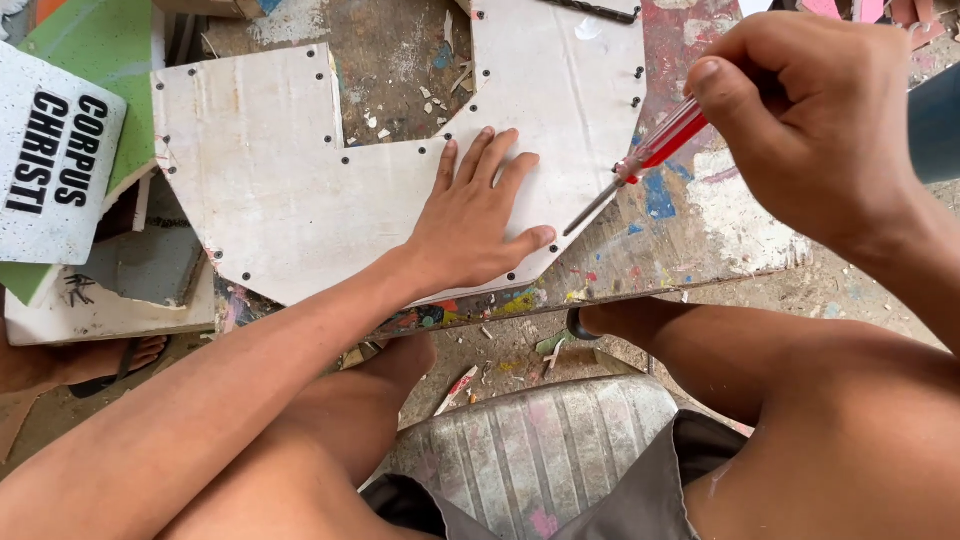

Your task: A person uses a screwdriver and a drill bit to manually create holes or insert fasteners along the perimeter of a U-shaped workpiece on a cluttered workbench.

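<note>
Bare knees and dark shorts fill the bottom of the view, w/ a worn ribbed seat [540, 450] between them. Just beyond sits the paint-splattered bench [700, 225], its edge running above the person's legs.

Left hand [478, 218] lies flat, palm down, on a white cut-out board [270, 190]; fingers [495, 160] spread wide and pressing the sheet near its lower right edge, holding nothing. Board is an angular, notched shape w/ small dark holes dotted along its edges, and it rests on the bench top, covering most of the left and middle.

Right hand [810, 125] is closed around a screwdriver [640, 165] w/ a red see-through handle; thumb lies along the handle, other fingers curled over it. Metal shaft slants down-left, tip at or just above the board's right edge, close to the left thumb; contact can't be told for sure.

Far left: a white printed sign [55, 160] on top of a green panel [100, 50]. Bits of debris litter the ground under the bench. A sandalled foot [120, 355] shows at lower left.
</note>
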